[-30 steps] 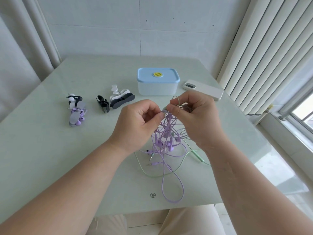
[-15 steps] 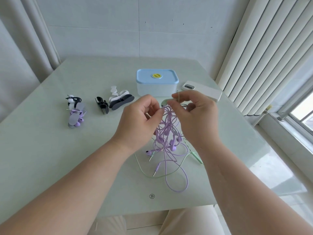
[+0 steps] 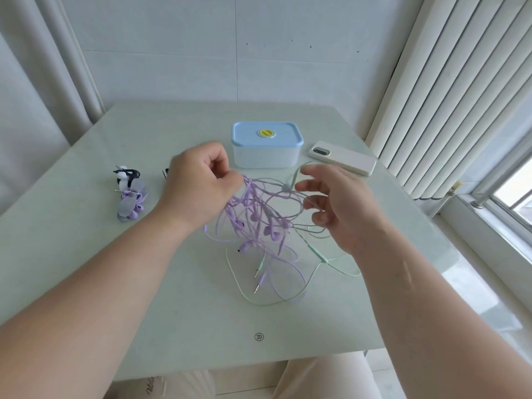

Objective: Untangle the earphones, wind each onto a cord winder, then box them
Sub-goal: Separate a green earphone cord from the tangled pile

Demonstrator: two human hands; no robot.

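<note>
Both forearms reach in from the near edge over the pale bench [image 3: 86, 254], hands raised above its middle. The left hand [image 3: 198, 185] is curled, back toward the camera, its grip pinched together on a bunch of purple cords at the top left of the tangle [image 3: 259, 226]. The right hand [image 3: 336, 205] sits to the right, palm turned inward, fingers [image 3: 309, 185] spread and loosely hooked through several strands, its grip apart rather than clamped. The tangle stretches roughly left to right between the hands, then hangs down toward the bench, where loops of purple and a green cord [image 3: 331, 262] trail toward the near edge, plugs [image 3: 259, 269] pointing nearward. Beyond the hands stands the box [image 3: 266, 146], its blue lid on, with a phone [image 3: 342, 158] just right of it. At far left lie wound earphones [image 3: 129, 200] on winders.
</note>
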